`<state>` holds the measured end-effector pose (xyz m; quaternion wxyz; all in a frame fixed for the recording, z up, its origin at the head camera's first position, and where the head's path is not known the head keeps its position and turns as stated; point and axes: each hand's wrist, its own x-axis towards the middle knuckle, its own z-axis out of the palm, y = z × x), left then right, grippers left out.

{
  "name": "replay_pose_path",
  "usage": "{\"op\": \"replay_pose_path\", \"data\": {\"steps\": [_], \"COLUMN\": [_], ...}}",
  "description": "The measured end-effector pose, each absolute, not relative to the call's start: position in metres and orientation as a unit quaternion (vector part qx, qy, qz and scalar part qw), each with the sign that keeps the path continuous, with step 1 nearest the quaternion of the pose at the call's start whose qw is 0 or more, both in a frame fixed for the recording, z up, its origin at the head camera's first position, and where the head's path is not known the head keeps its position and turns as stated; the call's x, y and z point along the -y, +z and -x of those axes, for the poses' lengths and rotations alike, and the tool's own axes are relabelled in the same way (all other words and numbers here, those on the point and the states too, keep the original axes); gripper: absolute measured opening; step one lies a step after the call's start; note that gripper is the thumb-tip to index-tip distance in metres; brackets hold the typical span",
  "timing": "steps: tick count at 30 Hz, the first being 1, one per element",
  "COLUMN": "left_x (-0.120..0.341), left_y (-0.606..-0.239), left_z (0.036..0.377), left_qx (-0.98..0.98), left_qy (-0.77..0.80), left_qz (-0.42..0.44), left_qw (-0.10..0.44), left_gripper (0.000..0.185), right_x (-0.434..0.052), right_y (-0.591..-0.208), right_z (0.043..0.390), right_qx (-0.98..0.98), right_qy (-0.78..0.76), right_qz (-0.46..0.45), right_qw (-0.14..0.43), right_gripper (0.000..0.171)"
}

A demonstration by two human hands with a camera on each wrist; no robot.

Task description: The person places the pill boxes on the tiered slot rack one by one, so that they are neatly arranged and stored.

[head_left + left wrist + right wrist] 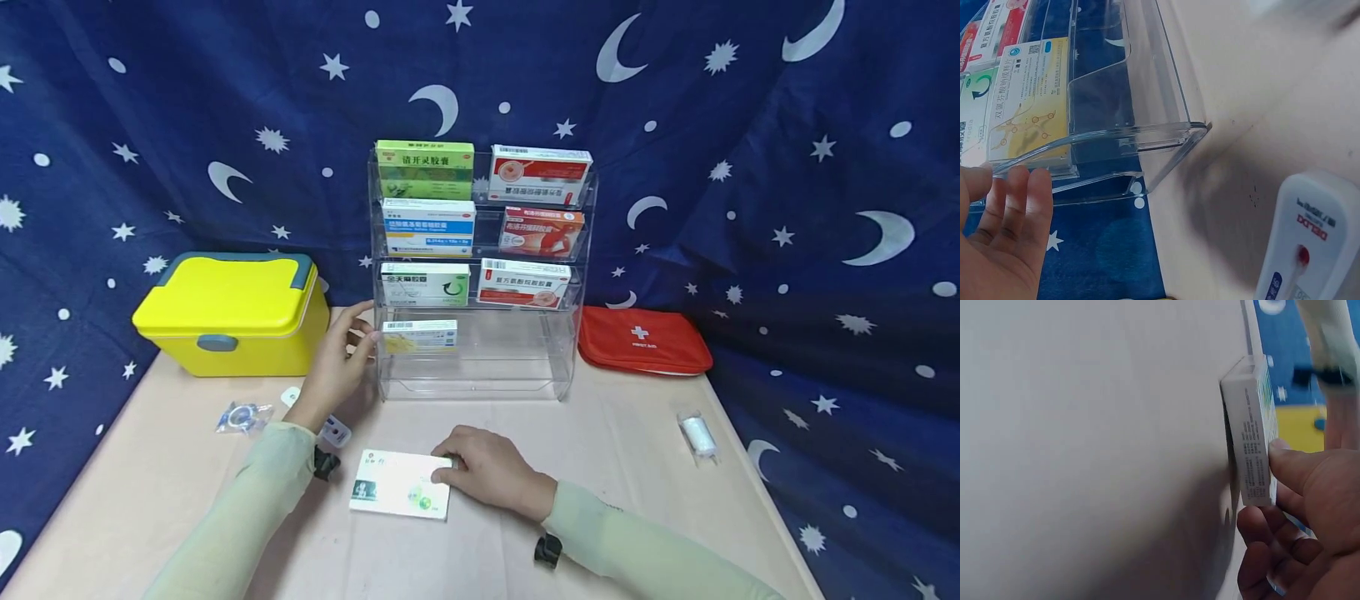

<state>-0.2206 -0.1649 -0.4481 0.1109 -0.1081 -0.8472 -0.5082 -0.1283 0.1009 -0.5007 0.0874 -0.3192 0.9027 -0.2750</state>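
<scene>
A clear acrylic rack [480, 371] stands at the back of the table and holds several medicine boxes. A yellow-and-white box [420, 335] sits in its lowest tier, on the left. My left hand [360, 333] is at the rack's left front corner with its fingers straight, and in the left wrist view the left hand [1013, 187] reaches the rack's [1147, 134] lower lip in front of the yellow box [1029, 106]. My right hand [446, 471] grips the right edge of a white medicine box [393, 492] lying flat on the table. In the right wrist view my right hand [1263, 484] pinches the box [1250, 431] between thumb and fingers.
A yellow lidded storage box [232, 312] stands left of the rack and a red first-aid pouch [641, 340] to its right. A small clear packet [242, 417] and a white thermometer-like device [333, 432] lie near my left wrist. A white bandage roll [697, 433] lies at the right.
</scene>
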Motion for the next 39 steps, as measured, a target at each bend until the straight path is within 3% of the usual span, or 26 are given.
{"op": "replay_pose_path", "data": {"steps": [6,13,21,31,36,39], "left_x": [0.165,0.166,0.167,0.165,0.165,0.165], "left_y": [-0.448,-0.447,-0.449,-0.449,-0.451,-0.451], "left_z": [0.22,0.22,0.221,0.221,0.221,0.221], "left_qx": [0.851,0.85,0.846,0.848,0.848,0.848], "left_qy": [-0.502,-0.505,-0.508,-0.507,-0.505,-0.505], "left_qz": [0.108,0.105,0.113,0.114,0.117,0.116], "left_qw": [0.112,0.108,0.115,0.104,0.113,0.114], "left_gripper": [0.053,0.053,0.053,0.054,0.053,0.053], "right_x": [-0.115,-0.121,-0.118,-0.129,-0.149,-0.176], "right_y": [-0.501,-0.499,-0.497,-0.497,-0.47,-0.439], "right_z": [0.146,0.137,0.124,0.113,0.14,0.174], "right_qx": [-0.92,-0.905,-0.884,-0.822,-0.82,-0.83], "right_qy": [-0.273,-0.282,-0.307,-0.338,-0.377,-0.373], "right_qz": [0.282,0.309,0.34,0.443,0.404,0.362], "right_qw": [0.005,-0.078,-0.089,-0.117,-0.15,-0.204], "right_gripper": [0.025,0.023,0.022,0.018,0.018,0.022]}}
